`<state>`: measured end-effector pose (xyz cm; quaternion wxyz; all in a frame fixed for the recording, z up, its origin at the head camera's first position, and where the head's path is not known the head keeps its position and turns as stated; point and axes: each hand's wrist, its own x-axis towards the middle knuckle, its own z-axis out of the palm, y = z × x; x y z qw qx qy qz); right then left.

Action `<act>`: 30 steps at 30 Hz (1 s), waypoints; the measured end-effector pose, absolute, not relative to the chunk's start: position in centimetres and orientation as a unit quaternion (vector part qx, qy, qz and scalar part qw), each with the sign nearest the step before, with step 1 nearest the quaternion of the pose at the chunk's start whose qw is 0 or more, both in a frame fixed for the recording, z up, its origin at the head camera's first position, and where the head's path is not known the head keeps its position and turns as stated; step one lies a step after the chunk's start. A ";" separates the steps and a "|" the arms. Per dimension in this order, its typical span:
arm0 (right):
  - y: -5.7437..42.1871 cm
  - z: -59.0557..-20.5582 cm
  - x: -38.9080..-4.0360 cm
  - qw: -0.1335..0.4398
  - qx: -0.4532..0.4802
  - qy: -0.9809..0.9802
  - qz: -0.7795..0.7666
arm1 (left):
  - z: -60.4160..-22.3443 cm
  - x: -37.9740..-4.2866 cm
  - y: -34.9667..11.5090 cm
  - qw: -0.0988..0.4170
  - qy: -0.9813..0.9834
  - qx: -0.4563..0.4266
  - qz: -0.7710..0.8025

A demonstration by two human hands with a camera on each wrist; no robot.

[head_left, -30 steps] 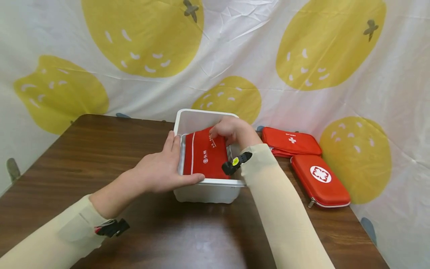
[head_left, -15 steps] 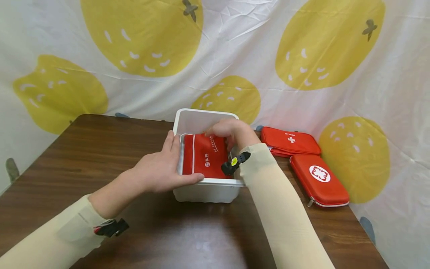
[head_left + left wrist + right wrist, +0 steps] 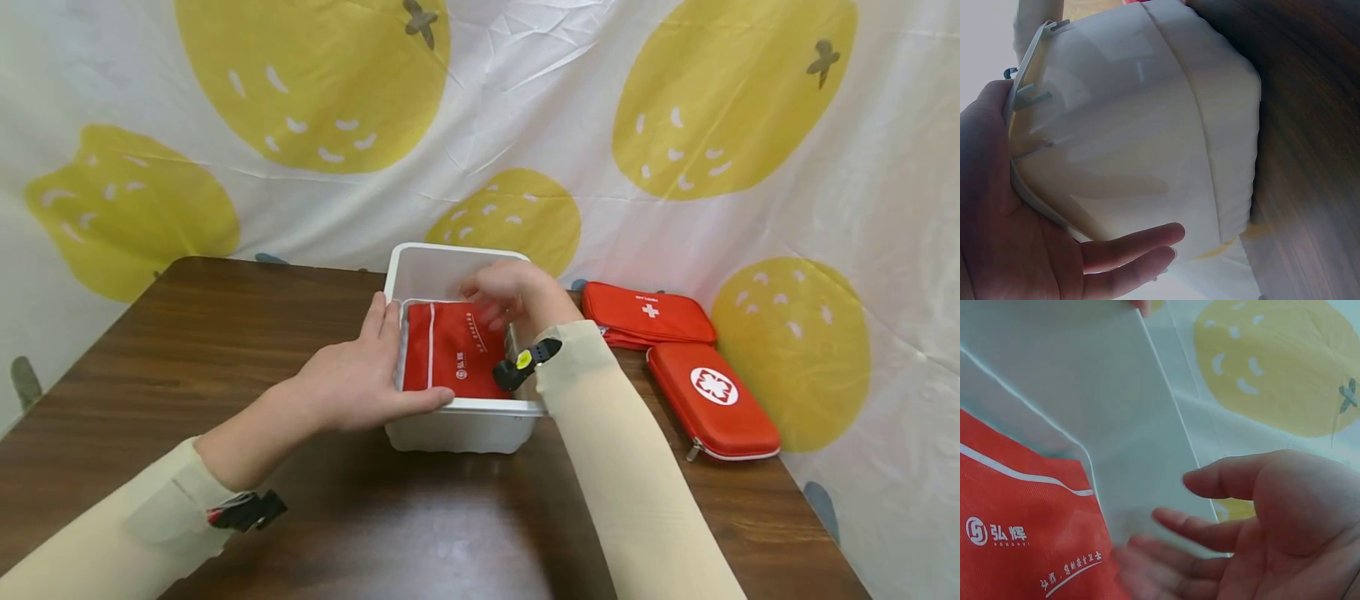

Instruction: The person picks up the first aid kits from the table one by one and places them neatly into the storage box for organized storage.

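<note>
A white plastic bin [image 3: 461,433] stands in the middle of the table. Inside it lies a flat red pouch [image 3: 446,346] with a white stripe and white lettering, within a clear-edged container or bag whose kind I cannot tell. My left hand [image 3: 348,379] rests at the bin's near left corner, thumb along the front rim; the left wrist view shows its straight fingers [image 3: 1141,244] against the outer wall. Over the pouch's far right side, my right hand [image 3: 517,292] reaches into the bin. Its fingers look loose, slightly blurred and hold nothing in the right wrist view.
Right of the bin lie a red zipped pouch [image 3: 648,310] with a white cross and, nearer, a red hard zip case [image 3: 712,404] with a round white emblem. The wooden table [image 3: 247,325] meets a patterned curtain [image 3: 510,92] behind.
My right hand has let go of the red pouch and lifted slightly off it. The pouch's raised far edge has settled lower and flatter. My left hand has stayed on the bin.
</note>
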<state>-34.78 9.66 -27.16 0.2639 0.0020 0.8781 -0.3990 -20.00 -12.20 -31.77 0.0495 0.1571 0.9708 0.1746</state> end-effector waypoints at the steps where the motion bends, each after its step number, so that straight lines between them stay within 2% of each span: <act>1: 9.6 -27.2 -34.9 0.249 -0.005 0.878 -0.408 | -31.7 -20.0 -12.2 0.049 0.971 0.157 0.174; 5: 9.4 -27.1 -35.3 0.203 -0.046 0.868 -0.452 | -31.7 -20.0 -12.2 0.044 0.971 0.159 0.171; 14: 10.4 -25.3 -34.6 0.149 -0.103 0.822 -0.539 | -32.1 -20.0 -11.6 0.046 0.970 0.162 0.173; 30: 19.2 -22.2 -32.3 0.075 -0.143 0.825 -0.542 | -32.0 -20.1 -11.8 0.048 0.970 0.161 0.174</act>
